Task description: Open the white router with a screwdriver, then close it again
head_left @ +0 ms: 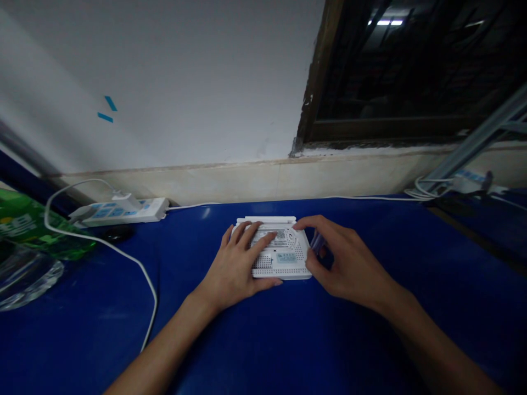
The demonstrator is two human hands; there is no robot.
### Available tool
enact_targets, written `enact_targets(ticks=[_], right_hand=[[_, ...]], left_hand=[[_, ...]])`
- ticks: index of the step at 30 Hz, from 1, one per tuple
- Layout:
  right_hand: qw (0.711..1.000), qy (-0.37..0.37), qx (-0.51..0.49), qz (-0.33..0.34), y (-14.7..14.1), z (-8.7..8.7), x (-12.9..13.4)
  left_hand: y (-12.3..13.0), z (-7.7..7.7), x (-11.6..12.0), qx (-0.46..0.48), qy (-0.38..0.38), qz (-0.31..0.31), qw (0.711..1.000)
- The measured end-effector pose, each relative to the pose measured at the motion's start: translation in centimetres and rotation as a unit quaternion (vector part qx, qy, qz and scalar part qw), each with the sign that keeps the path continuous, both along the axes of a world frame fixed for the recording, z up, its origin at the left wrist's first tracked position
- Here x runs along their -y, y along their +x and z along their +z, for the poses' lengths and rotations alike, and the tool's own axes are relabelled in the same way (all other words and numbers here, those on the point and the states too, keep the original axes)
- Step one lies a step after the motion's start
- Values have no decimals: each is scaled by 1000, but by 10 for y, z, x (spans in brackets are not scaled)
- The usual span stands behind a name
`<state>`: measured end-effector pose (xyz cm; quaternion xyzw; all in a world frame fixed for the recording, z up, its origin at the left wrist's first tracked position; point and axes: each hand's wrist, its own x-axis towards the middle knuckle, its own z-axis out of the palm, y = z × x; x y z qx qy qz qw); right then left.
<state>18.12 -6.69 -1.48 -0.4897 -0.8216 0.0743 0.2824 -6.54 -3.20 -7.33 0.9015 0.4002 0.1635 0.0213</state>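
Observation:
A flat white device (292,267) with vent holes and printed labels lies on the blue table (263,340). Spread over its left part is my left hand (236,269), fingers apart on the top face and thumb along the near edge. My right hand (343,255) is at the device's right edge, its index fingertip by the far right corner and thumb by the near right side. Within the curl of that hand sits a small purplish object (317,242), partly hidden by the fingers; it is too dim to name.
A white power strip (127,213) with a plugged-in adapter, a white cable (135,260), a dark mouse-like object (118,233) and a green bottle (45,225) stand at the left. A metal post (473,137) slants at the right.

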Motion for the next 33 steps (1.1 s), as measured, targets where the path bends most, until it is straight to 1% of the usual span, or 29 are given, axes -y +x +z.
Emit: enact_targets(ticks=[4, 7, 11, 14, 17, 20, 24, 26, 30, 33], right_hand=[[999, 28, -5, -14, 0, -4, -2], [999, 21, -25, -1, 1, -7, -4], [1000, 5, -24, 9, 1, -4, -1], [1000, 7, -4, 2, 0, -2, 1], [1000, 11, -6, -13, 2, -6, -2], [1000, -5, -26, -8, 5, -8, -4], [998, -45, -35, 13, 5, -2, 1], [999, -45, -21, 19, 4, 1, 3], [999, -33, 1, -4, 3, -3, 1], [999, -40, -21, -18, 5, -7, -1]], left_hand=[[-1, -1, 0, 1, 3, -1, 1000], [-1, -2, 0, -1, 5, -1, 1000], [0, -2, 0, -7, 5, 2, 1000], [0, -1, 0, -8, 5, 0, 1000], [-1, -2, -1, -5, 10, -3, 1000], [-1, -3, -1, -2, 12, -2, 1000], [-1, -3, -1, 3, 11, -3, 1000], [-1, -2, -1, 0, 8, -3, 1000], [-1, -2, -1, -7, 7, 0, 1000], [-1, -2, -1, -3, 9, -2, 1000]])
